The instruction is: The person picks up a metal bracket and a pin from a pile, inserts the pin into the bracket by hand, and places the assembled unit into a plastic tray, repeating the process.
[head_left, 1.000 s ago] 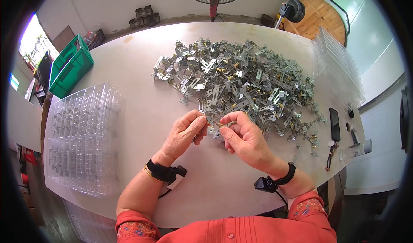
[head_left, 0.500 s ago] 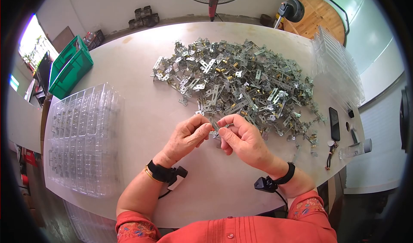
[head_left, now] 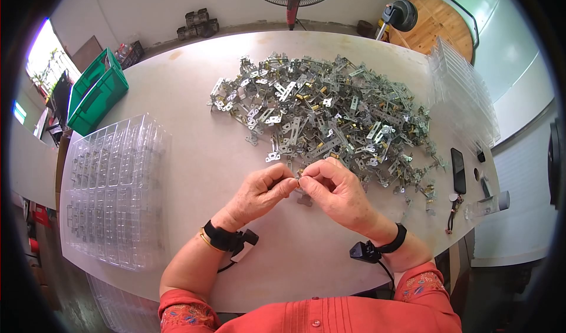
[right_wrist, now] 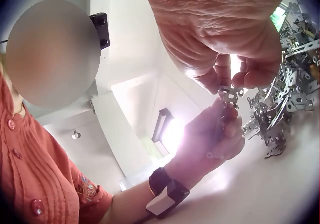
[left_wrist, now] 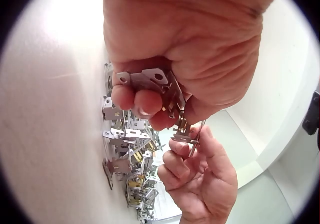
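Beside the pile (head_left: 336, 115), left hand (head_left: 259, 191) and right hand (head_left: 340, 197) pinch brackets (left_wrist: 149, 74) their fingers (left_wrist: 148, 101) partly hide.

One metal-parts heap (head_left: 330, 118), one green crate (head_left: 101, 104), one phone (head_left: 458, 171)

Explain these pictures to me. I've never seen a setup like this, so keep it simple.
There is no machine, just a person's bare left hand and right hand. The wide picture comes from a camera worn on the head, looking down. The two closer ones come from wrist cameras, each watching its own hand. On the table lie a large heap of metal parts, clear plastic trays at both sides and a phone. The left hand grips a metal bracket; the right pinches a small metal piece against it. Whether they are joined, I can't tell.
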A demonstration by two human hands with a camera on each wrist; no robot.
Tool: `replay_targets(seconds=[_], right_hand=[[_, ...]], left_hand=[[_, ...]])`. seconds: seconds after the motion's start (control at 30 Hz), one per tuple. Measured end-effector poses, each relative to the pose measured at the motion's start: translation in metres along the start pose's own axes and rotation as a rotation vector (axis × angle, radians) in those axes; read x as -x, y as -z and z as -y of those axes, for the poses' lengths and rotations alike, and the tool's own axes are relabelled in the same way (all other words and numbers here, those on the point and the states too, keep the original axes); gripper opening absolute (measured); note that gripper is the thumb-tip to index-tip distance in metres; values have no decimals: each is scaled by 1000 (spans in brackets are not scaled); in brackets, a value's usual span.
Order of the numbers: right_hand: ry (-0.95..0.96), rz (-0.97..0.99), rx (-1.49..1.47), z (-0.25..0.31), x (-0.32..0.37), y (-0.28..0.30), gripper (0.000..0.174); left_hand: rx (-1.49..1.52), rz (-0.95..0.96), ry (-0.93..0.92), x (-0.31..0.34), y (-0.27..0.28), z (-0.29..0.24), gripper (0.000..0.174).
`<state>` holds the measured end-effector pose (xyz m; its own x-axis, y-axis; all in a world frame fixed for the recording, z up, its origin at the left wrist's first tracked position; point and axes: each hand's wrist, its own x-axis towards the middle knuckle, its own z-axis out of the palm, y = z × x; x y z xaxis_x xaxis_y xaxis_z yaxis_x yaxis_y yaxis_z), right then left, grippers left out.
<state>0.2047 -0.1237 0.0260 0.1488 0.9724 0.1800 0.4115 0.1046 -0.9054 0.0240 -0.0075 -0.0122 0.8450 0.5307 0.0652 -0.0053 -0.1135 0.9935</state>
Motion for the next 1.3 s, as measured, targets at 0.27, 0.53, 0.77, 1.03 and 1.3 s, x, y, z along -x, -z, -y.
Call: replay_targets(seconds=[0.27,0.53,0.77,1.03,1.3], right_hand=[[-31,-117,-318,9,-2,3,10],[-206,33,-357,10,-1,2,13],[-250,29,-346,10,-2,-1,11],[-227,21,-263,7,-1,-1,12],[-203,-4,-187,7,-1,-2,13]], left_hand=[[333,-30,125,-1,1,-3,29],[643,-132,135,-4,5,0,30],[619,-99,114,-3,7,0,30],[589,-96,74,-2,8,8,27],[444,-91,21,-1,10,4,27]])
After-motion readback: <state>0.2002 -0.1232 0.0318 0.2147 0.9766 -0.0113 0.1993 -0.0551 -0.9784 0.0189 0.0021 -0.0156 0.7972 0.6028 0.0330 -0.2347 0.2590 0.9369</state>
